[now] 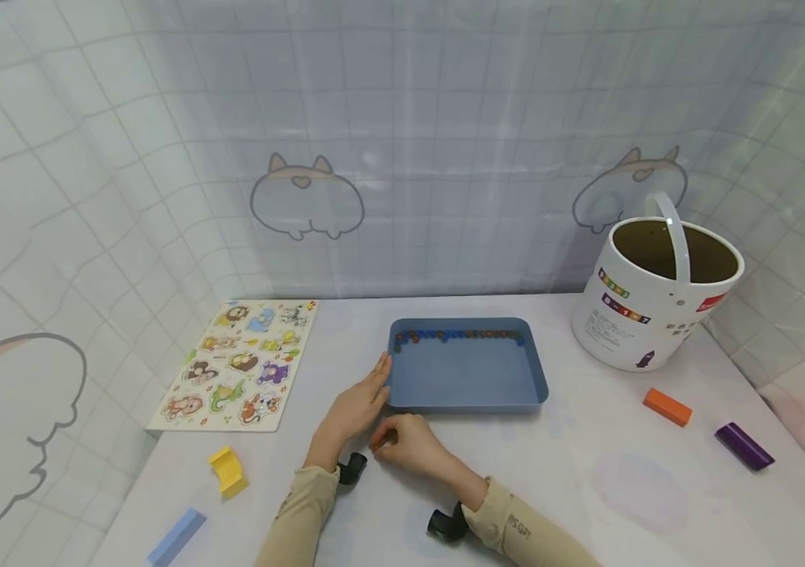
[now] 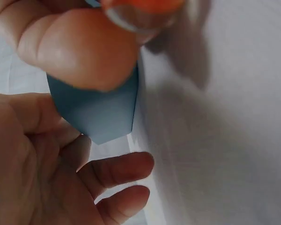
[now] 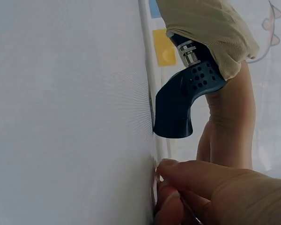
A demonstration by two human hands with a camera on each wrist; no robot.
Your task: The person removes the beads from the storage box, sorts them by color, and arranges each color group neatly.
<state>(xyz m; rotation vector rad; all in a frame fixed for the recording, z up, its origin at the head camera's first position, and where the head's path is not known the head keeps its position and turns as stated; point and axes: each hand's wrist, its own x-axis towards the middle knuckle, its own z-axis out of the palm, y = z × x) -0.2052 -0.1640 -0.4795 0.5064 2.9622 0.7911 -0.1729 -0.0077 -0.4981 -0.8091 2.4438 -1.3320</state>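
Note:
My left hand (image 1: 358, 405) lies along the left side of a blue-grey tray (image 1: 469, 376), its fairly straight fingers at the rim. In the left wrist view the fingers of that hand reach past the tray's corner (image 2: 100, 119). Just in front of the tray, my right hand (image 1: 413, 445) pinches a small orange glass marble (image 2: 145, 10) between thumb and finger, low over the table. Along the tray's back wall runs a row of blue and amber marbles (image 1: 459, 335), with a few sitting just off the line.
A white bucket (image 1: 615, 335) with a raised handle stands at the right. Orange (image 1: 667, 407) and purple (image 1: 744, 446) blocks lie before it. An animal puzzle board (image 1: 239, 366) is at the left, with yellow (image 1: 228, 472) and light blue (image 1: 177, 538) blocks nearer me.

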